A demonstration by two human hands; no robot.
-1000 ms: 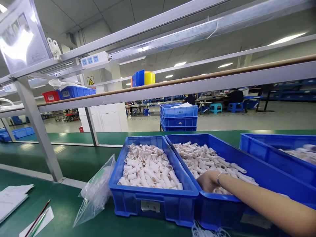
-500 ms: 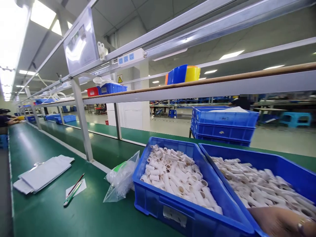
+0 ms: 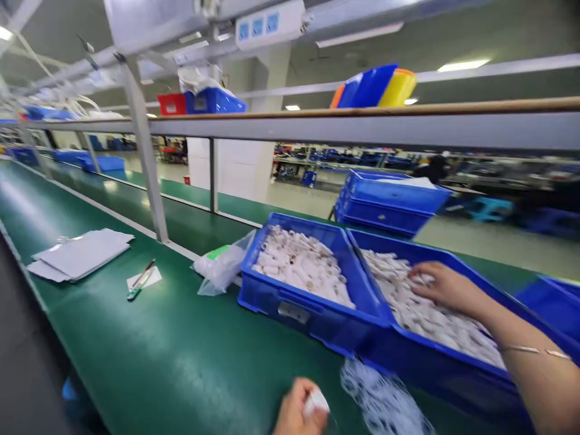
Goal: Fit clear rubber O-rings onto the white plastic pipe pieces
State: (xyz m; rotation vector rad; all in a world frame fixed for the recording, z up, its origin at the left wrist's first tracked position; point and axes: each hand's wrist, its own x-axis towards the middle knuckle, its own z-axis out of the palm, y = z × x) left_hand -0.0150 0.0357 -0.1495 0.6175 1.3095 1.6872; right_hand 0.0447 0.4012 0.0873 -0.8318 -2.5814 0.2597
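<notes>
While the right hand is laid flat, fingers loosely spread, on the white tubes in the right-hand blue bin at lower right of the frame, nothing is seen to be gripped by it. At the bottom edge, the left hand is curled closed around a small white piece (blurred). A white net-like bundle is seen just right of it. A second blue bin of tubes is set at centre, touching the first.

Bright overhead strip lighting, motion blur, wide-angle edge distortion
</notes>
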